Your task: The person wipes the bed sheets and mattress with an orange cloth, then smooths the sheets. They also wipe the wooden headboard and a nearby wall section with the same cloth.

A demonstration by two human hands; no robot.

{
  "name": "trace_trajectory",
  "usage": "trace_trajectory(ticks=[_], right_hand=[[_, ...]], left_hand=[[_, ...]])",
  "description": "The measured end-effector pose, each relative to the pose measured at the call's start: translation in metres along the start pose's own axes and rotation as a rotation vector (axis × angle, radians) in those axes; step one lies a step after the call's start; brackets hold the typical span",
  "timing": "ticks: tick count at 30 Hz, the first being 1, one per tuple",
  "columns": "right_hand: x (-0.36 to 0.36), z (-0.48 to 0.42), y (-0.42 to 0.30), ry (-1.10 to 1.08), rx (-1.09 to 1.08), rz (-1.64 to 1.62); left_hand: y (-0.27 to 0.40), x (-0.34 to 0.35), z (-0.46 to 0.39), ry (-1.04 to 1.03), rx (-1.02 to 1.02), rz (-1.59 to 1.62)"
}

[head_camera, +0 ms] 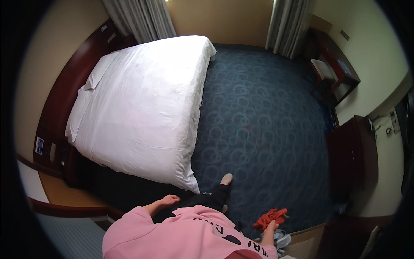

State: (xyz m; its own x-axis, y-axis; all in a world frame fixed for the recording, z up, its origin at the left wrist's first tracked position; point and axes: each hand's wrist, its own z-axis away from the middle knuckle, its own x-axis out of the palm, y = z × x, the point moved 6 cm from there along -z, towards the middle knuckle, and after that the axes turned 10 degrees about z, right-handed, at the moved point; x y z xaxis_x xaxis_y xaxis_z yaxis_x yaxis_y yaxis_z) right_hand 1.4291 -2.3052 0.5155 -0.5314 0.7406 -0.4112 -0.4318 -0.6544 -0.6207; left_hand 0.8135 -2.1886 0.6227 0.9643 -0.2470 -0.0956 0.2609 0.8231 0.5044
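My right hand (271,226) is shut on a bunched red cloth (270,217), held out at the lower right over the carpet. Just below that hand lies or hangs a grey-white crumpled bundle (282,240); whether I hold it too cannot be told. My left hand (169,200) hangs by my dark trousers, its fingers loosely curled, with no object visible in it. Ahead on the left stands a bed with a white cover (142,106), which hangs down at the near corner. White pillows (98,73) lie against the dark red headboard (66,76).
Blue patterned carpet (245,129) runs along the bed's right side. At the right stand a dark wooden cabinet (352,155), a desk (339,58) and a padded stool (323,69). Grey curtains (288,29) hang at the far end. A wooden ledge (69,196) is at the lower left.
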Motion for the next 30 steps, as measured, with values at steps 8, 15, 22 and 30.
trace_trajectory(ticks=[8, 15, 22, 30], right_hand=[[0.038, -0.088, -0.182, -0.019, -0.421, 0.704], [0.158, -0.139, -0.298, -0.128, -0.266, 0.821], [0.326, -0.187, -0.465, -0.335, -0.396, 0.831], [0.472, -0.231, -0.667, -0.554, -0.503, 0.687]], left_hand=[[-0.041, -0.030, -0.075, -0.367, 0.140, -1.272], [0.276, 0.017, -0.259, 0.284, 0.113, -0.635], [0.696, 0.176, -0.336, 0.120, 0.731, -0.036], [0.832, 0.223, -0.363, -0.115, 0.438, 0.381]])
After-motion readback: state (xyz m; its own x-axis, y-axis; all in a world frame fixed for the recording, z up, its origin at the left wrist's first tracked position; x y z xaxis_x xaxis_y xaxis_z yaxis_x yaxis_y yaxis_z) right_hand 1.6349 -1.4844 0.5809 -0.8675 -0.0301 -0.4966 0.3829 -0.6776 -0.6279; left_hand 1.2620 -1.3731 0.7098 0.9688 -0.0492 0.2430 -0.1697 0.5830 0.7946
